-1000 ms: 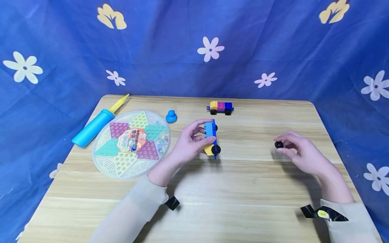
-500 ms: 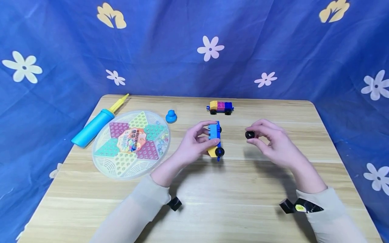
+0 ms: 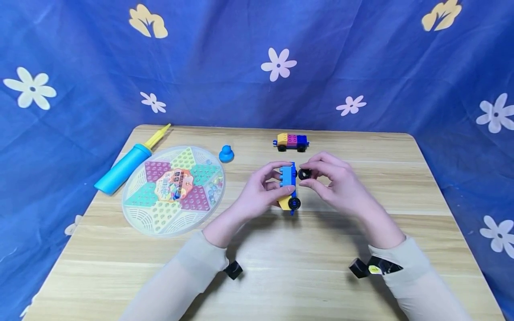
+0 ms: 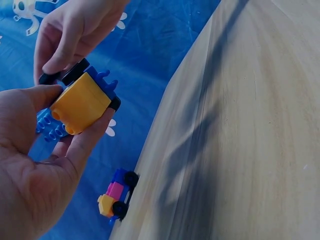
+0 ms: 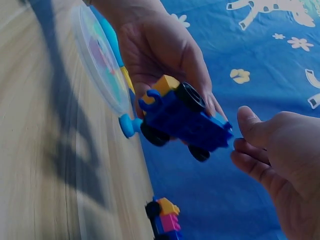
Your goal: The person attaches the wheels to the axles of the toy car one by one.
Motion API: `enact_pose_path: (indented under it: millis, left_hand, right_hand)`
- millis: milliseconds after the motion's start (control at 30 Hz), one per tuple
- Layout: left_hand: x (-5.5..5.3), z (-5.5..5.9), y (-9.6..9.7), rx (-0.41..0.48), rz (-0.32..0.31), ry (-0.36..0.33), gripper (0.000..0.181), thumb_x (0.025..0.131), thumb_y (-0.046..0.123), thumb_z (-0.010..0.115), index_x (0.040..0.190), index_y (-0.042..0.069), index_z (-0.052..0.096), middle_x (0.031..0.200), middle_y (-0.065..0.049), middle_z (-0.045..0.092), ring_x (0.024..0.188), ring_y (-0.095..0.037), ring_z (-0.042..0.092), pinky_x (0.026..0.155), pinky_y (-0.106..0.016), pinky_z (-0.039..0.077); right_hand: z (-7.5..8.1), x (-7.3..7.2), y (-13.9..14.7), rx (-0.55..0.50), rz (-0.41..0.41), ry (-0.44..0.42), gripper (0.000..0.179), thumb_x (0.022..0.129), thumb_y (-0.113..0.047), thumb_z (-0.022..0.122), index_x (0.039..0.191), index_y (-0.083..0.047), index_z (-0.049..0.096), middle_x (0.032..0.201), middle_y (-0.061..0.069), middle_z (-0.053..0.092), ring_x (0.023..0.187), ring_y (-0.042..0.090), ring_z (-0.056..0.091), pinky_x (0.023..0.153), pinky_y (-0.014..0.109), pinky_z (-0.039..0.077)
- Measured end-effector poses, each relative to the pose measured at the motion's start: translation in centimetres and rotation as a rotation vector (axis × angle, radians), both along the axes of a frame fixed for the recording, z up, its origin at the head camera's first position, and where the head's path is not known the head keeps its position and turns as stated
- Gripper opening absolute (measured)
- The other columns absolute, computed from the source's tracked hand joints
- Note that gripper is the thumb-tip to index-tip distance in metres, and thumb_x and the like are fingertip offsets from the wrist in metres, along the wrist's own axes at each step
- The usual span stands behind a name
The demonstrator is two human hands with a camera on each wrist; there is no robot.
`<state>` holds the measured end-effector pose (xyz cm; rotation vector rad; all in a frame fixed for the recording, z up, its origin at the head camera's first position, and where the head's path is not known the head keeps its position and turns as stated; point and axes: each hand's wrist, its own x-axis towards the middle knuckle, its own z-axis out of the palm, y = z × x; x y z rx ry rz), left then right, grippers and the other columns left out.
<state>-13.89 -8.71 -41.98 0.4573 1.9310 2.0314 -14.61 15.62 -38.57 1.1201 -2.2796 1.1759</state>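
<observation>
I see blue-and-yellow brick car [image 3: 288, 187] with black wheels; loose wheel [image 3: 304, 174] black. Second car [image 3: 292, 141] yellow, pink, blue. Desk [image 3: 313, 276] pale wood grain. Backdrop [image 3: 225, 80] blue, white and yellow flowers.
</observation>
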Motion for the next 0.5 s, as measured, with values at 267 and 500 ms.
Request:
enact_pose_path:
  millis: [267, 500]
  left_hand:
    - [0.1, -0.1, 0.3, -0.002, -0.011, 0.019, 0.055, 0.099, 0.007, 0.076, 0.149, 0.021, 0.058, 0.119, -0.018, 0.061, 0.087, -0.027, 0.074, 0.066, -0.057, 0.063]
    - [0.2, 0.0, 0.2, -0.048, -0.013, 0.100, 0.054, 0.099, 0.007, 0.076, 0.148, 0.020, 0.058, 0.116, -0.017, 0.061, 0.081, -0.027, 0.071, 0.061, -0.055, 0.062]
  right_hand:
    - [-0.1, -0.2, -1.3, 0.013, -0.025, -0.002, 0.031, 0.084, -0.003, 0.091, 0.113, -0.001, 0.079, 0.102, 0.001, 0.068, 0.083, 0.010, 0.067, 0.064, 0.018, 0.049]
    - [-0.4, -0.3, -1.9, -0.029, -0.032, -0.049, 0.028, 0.081, 0.000, 0.092, 0.106, 0.002, 0.080, 0.096, 0.001, 0.069, 0.079, 0.012, 0.068, 0.069, 0.020, 0.059]
